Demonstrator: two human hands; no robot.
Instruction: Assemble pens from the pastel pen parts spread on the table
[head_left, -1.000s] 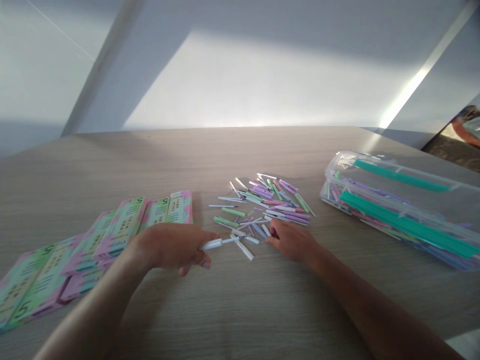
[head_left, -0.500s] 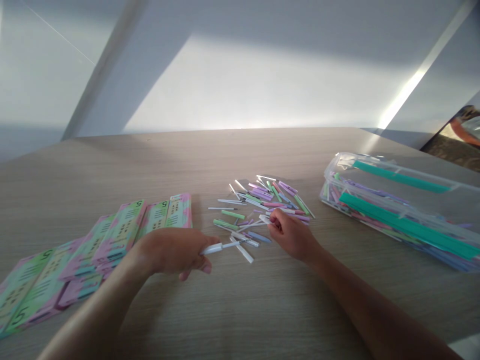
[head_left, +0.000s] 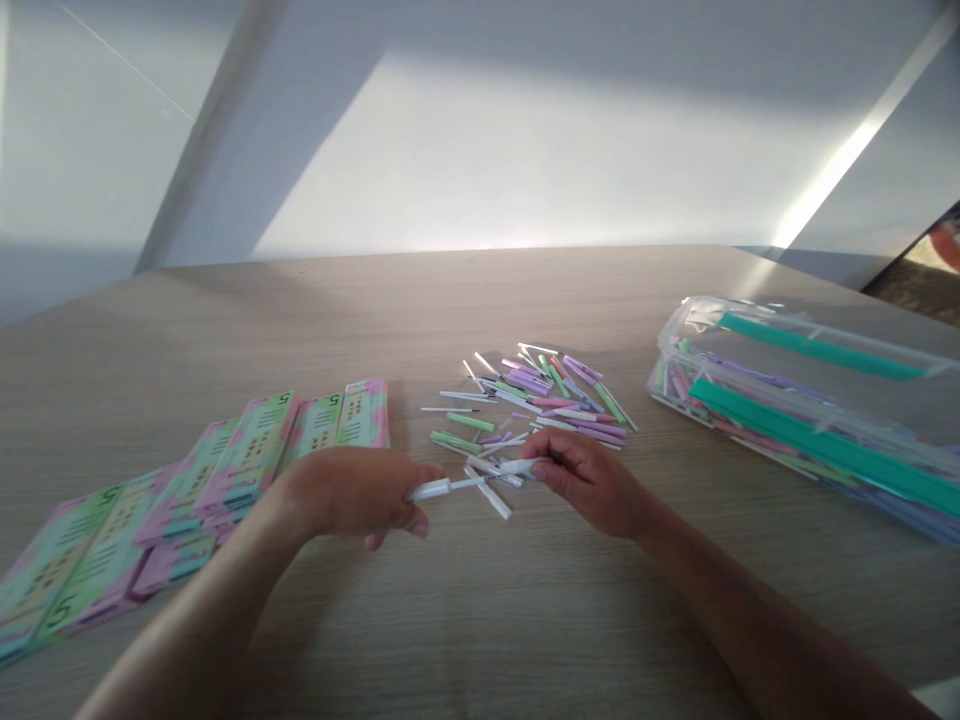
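Two white pieces are in our hands, one each, and we cannot tell whether they touch. Our left hand [head_left: 366, 492] grips a slim white stick [head_left: 430, 490] by its thicker end, the thin shaft pointing right; our right hand [head_left: 589, 482] pinches a white tube [head_left: 517, 466] close to the shaft's tip. We see no full joining so far. Dozens of coloured sticks and tubes [head_left: 526, 379] lie loose on the table [head_left: 465, 620], mostly just beyond our hands, many with thin shafts bare. Sideways, overlapping printed packs [head_left: 259, 432] bound the left, partly behind our left hand; a clear box [head_left: 817, 436] of similar pieces bounds the right, well apart from our right hand. The far edge runs along the wall [head_left: 525, 160], well beyond the pile.
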